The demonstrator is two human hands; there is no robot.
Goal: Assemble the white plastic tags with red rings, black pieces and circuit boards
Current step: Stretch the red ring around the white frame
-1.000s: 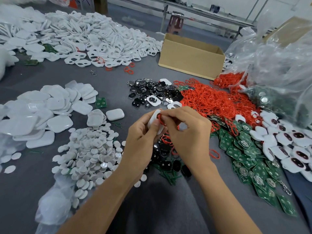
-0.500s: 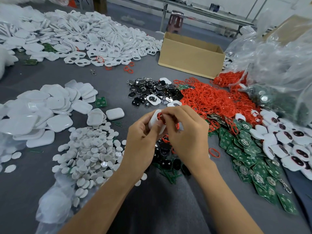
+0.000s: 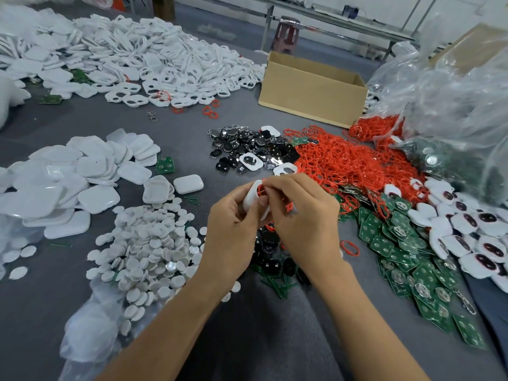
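Scarcely shifted from a second ago, still pinching a red ring (image 3: 260, 190) with fingertips (image 3: 271, 185) of the right hand (image 3: 305, 224) against the white tag (image 3: 250, 201) gripped in the curled left hand (image 3: 233, 229), just above black pieces (image 3: 268, 241), between white discs (image 3: 148, 243) and green circuit boards (image 3: 406, 251).

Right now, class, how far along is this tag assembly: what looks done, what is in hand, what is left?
Done: a heap of assembled tags with dark, red-rimmed centres lies at the right. In hand: the left hand holds a white tag while the right hand pinches a red ring against it. Left: piles of red rings, circuit boards, black pieces and white shells.
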